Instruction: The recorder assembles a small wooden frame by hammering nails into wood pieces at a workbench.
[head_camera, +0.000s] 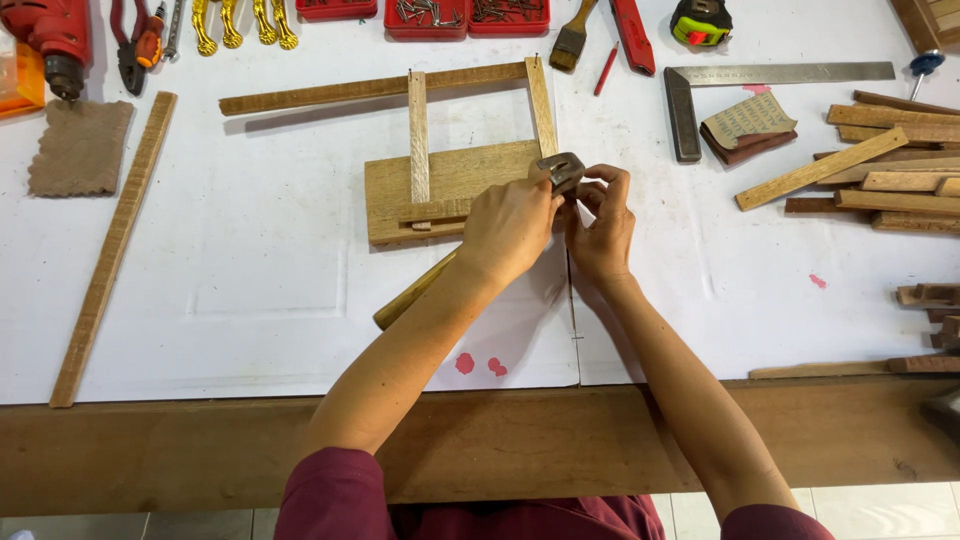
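Hammer (470, 240), metal head at the right edge of a wooden board (450, 190), handle slanting near and left across the tabletop (260, 300). Left hand (510, 228) closed over the hammer just below the head. Right hand (600, 225) just right of it, fingertips pinched narrow against the hammer head on something too small to tell. Board near the middle of the tabletop, with two upright slats (418, 140) crossing it toward a long strip (370, 88) at the far side. Farther left, a loose long slat (112, 250) and a brown cloth pad (80, 147). Right, a metal try square (690, 100), folded sandpaper (745, 125) and a heap of wood offcuts (890, 160). Along the far edge, red trays of nails (465, 15), a brush (570, 40), a tape measure (700, 22).
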